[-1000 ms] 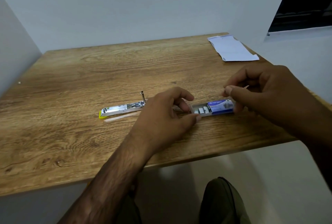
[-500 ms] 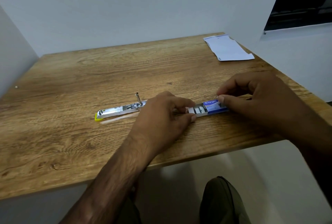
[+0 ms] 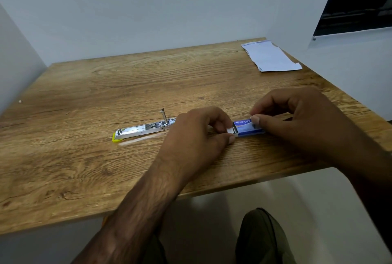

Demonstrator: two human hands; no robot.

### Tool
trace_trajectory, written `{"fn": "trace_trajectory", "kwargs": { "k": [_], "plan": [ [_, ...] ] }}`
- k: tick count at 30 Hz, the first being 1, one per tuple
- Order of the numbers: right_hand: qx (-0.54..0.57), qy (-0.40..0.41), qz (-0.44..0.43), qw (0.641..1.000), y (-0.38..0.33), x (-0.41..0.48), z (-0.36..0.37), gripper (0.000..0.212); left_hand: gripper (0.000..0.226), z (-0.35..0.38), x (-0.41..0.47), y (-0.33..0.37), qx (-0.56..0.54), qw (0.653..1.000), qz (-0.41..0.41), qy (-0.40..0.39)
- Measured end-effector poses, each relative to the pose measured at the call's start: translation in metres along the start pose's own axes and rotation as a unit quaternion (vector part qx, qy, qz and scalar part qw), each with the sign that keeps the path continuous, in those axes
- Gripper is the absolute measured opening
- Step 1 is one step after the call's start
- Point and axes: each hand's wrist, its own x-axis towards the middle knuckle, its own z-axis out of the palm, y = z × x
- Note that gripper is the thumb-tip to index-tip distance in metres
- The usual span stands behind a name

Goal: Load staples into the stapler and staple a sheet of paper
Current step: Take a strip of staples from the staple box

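Note:
A small blue staple box (image 3: 247, 128) lies on the wooden table (image 3: 106, 98), its inner tray sticking out only slightly at the left end. My right hand (image 3: 297, 119) pinches the blue sleeve between thumb and forefinger. My left hand (image 3: 197, 136) grips the tray end with thumb and finger. To the left lies the stapler (image 3: 142, 131), opened out flat, its metal channel showing and its yellow tip pointing left; its right end is hidden behind my left hand. A folded white sheet of paper (image 3: 270, 57) rests at the far right corner.
White walls close in the table at the back and left. The near table edge runs just under my wrists, with my knees below it. A dark window sits at the upper right.
The inner tray has slid back into the blue sleeve, so the staples no longer show. Both hands have stayed on the box.

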Motion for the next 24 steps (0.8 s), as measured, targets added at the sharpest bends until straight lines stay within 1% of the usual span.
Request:
{"fn": "trace_trajectory", "kwargs": {
  "k": [2,5,12,19,24],
  "plan": [
    [0.002,0.0,-0.001,1.0,0.0,0.0,-0.0002,0.006,0.013,0.0001,0.0004,0.0004,0.002,1.0,0.002,-0.001],
    [0.006,0.0,-0.003,1.0,-0.0003,0.0,-0.0006,0.005,0.014,-0.0004,0.0009,0.0017,0.004,1.0,-0.004,0.006],
    [0.009,0.002,-0.002,1.0,-0.0042,-0.0016,0.0033,0.007,0.026,0.0039,0.0004,0.0037,-0.023,1.0,-0.007,0.018],
    [-0.008,0.006,-0.008,1.0,-0.0057,-0.0018,0.004,0.006,0.025,0.0065,-0.002,0.0033,-0.037,0.999,0.001,0.037],
    [-0.009,-0.005,-0.007,1.0,-0.0082,0.0001,0.0038,0.011,0.027,0.0021,-0.0065,0.0001,-0.048,0.999,0.014,0.019]
  ]
}}
